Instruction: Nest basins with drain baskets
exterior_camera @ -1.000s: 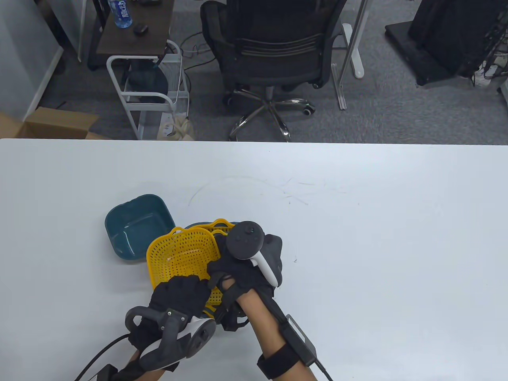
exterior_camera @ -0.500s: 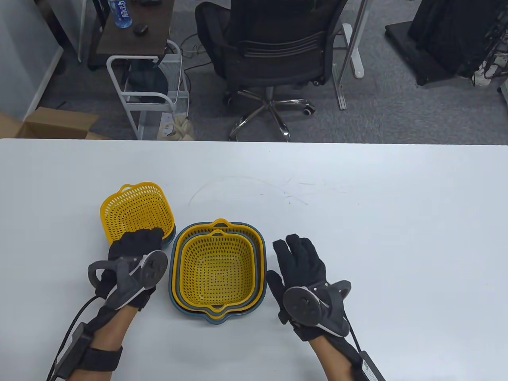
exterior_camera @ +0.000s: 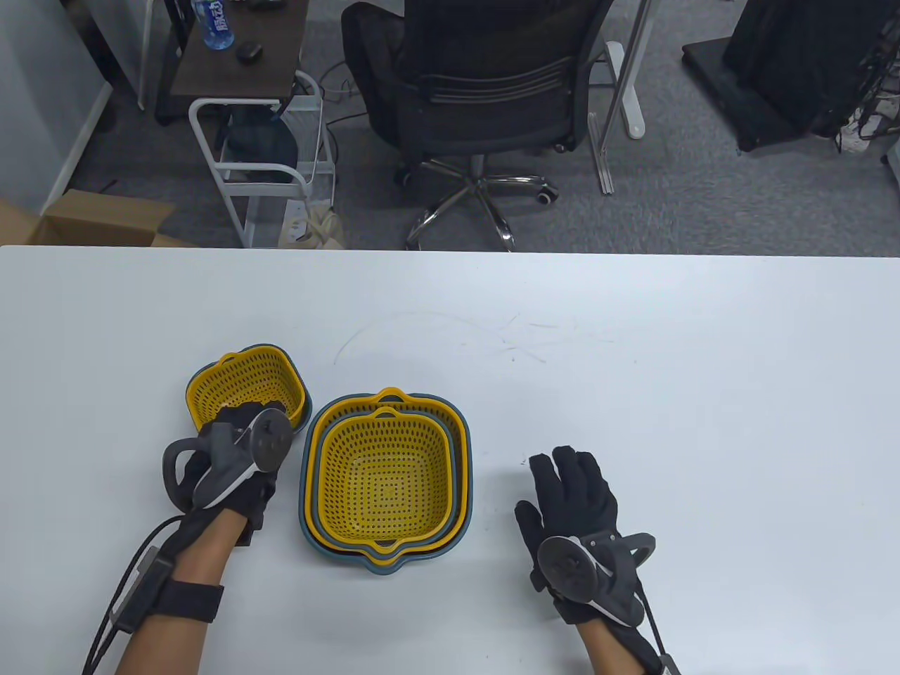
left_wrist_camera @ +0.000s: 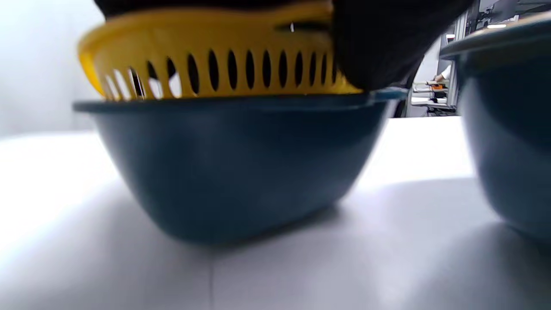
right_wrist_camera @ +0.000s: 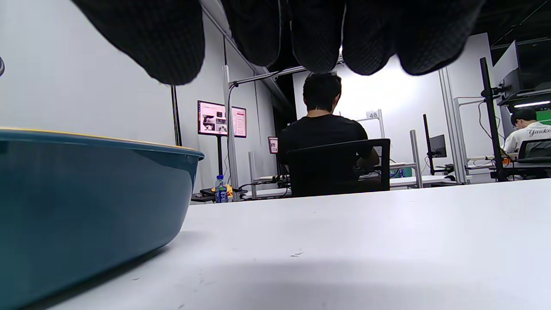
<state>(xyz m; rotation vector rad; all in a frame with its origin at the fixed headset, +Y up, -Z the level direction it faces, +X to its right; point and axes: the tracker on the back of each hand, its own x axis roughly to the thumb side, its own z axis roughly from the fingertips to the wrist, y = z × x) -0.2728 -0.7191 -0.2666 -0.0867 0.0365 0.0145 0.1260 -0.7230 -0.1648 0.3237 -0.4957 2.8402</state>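
A small yellow drain basket (exterior_camera: 249, 380) sits inside a small teal basin (exterior_camera: 304, 415) at the left. My left hand (exterior_camera: 242, 429) holds the basket's near rim; in the left wrist view the basket (left_wrist_camera: 215, 64) sits in the basin (left_wrist_camera: 232, 163) with its rim raised above the basin's edge, under my fingers (left_wrist_camera: 379, 43). A larger stack of teal basins (exterior_camera: 460, 513) with yellow baskets (exterior_camera: 387, 478) nested in it stands in the middle. My right hand (exterior_camera: 573, 485) lies flat and empty on the table, right of the stack.
The white table (exterior_camera: 633, 365) stretches far and right of the basins. An office chair (exterior_camera: 485, 91) and a white cart (exterior_camera: 260, 169) stand beyond the far edge. The big basin's wall (right_wrist_camera: 86, 206) fills the left of the right wrist view.
My left hand carried the small basket from the stack over to the small basin and lowered it in. My right hand let go of the stack and drew back to the right onto the table.
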